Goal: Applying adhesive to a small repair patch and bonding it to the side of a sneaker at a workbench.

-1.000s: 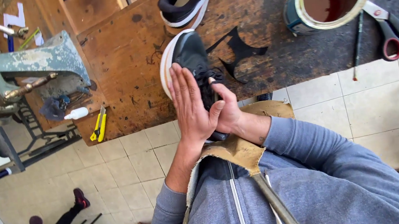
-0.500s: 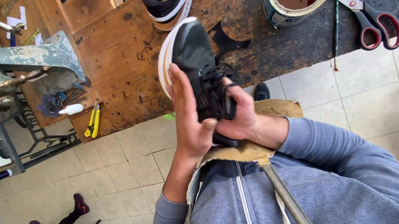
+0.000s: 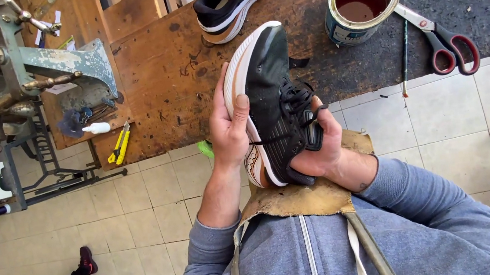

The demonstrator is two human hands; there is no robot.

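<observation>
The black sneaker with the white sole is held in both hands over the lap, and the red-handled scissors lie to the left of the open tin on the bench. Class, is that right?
Not quite. In the head view the red-handled scissors lie to the right of the open tin, not the left. The rest holds: the left hand and right hand hold the black sneaker over the lap.

- shoe (image 3: 274,100): black upper, white sole, tan-orange trim
- second shoe (image 3: 235,0) behind it: same colours
- scissors (image 3: 443,41) right of shoe: red handles
- knife (image 3: 118,144) left of shoe: yellow
- workbench (image 3: 158,73): brown, dark-stained
- sleeve (image 3: 426,215): grey-blue
</observation>
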